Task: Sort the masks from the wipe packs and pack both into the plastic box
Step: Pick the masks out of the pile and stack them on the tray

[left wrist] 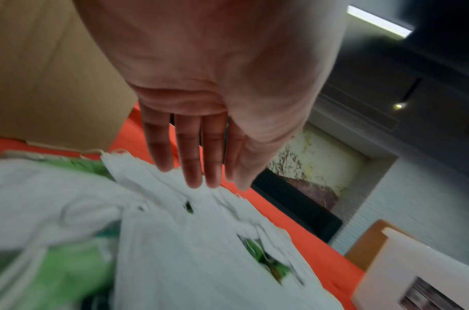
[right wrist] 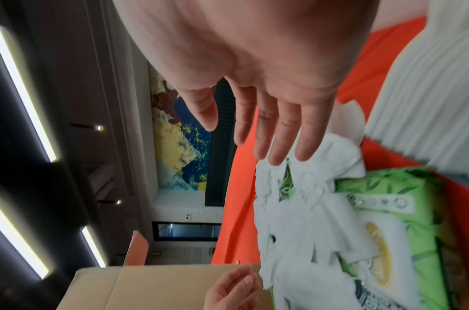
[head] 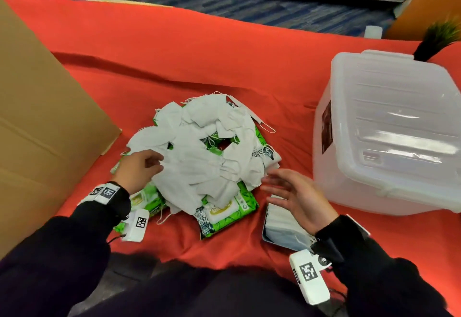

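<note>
From the head view, the masks [head: 199, 152] lie heaped over the green wipe packs [head: 224, 214] on the red cloth [head: 199, 55], left of the lidded plastic box [head: 389, 132]. They look light, limp and tangle-prone; I'd pinch bodies, not loops. My left hand [head: 136, 167] hovers, fingers loosely curled, empty.

Left wrist: my fingers [left wrist: 191, 151] reach straight toward the pile's edge.

Right wrist: my right hand [right wrist: 254, 88] is spread, holding nothing.
</note>
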`<state>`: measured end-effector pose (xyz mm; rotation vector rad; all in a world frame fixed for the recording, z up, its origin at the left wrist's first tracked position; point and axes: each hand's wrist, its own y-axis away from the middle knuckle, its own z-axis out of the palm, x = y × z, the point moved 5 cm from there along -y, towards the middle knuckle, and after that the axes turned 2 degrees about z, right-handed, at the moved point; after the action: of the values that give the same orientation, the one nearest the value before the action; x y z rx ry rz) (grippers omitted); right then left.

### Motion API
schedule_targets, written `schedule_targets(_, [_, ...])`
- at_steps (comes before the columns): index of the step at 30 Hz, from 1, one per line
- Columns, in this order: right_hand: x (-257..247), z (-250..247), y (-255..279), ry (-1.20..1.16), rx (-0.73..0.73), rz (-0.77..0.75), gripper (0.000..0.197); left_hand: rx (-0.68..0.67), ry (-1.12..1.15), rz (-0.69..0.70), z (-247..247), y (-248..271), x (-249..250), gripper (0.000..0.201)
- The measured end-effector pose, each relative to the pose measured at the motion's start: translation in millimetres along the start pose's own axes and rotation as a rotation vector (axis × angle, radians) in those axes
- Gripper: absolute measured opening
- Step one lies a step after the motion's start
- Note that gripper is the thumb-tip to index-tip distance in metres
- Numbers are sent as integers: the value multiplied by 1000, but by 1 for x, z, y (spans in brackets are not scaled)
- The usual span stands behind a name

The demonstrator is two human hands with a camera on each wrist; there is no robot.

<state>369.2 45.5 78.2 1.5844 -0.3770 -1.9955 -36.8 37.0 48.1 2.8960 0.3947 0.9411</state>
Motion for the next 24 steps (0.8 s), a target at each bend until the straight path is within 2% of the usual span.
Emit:
schedule_targets(4, [1, 57, -24, 58, -50, 42, 21, -5, -118, -113, -24, -23, -54, 33])
schedule_targets(7, [6, 94, -43, 91, -61, 77, 23, -98, -286, -241, -27, -30, -96, 52])
schedule_targets(10, [14, 120, -60, 96, -55, 115, 24, -153, -242, -352, -17, -27, -125, 73])
schedule_targets(12, [20, 134, -71, 85, -43, 146, 24, -156, -201, -370, -15, -28, -139, 83])
schedule_targets(14, [25, 143, -79, 69, -26, 172, 24, -165, -193, -348, -21, -31, -142, 74])
schedule_targets(17, [30, 158, -92, 48, 1, 197, 24, -153, -140, -226, -48, -42, -125, 29])
schedule_targets(18, [31, 161, -96, 42, 4, 198, 25, -126, -72, -179, -58, -44, -113, 20])
schedule_targets(20, [29, 169, -107, 45, 7, 187, 25, -54, 86, -87, -78, -49, -91, 17])
schedule_targets(24, [12, 179, -148, 167, 70, 105, 17, -2, 460, 29, -90, -64, -57, 29])
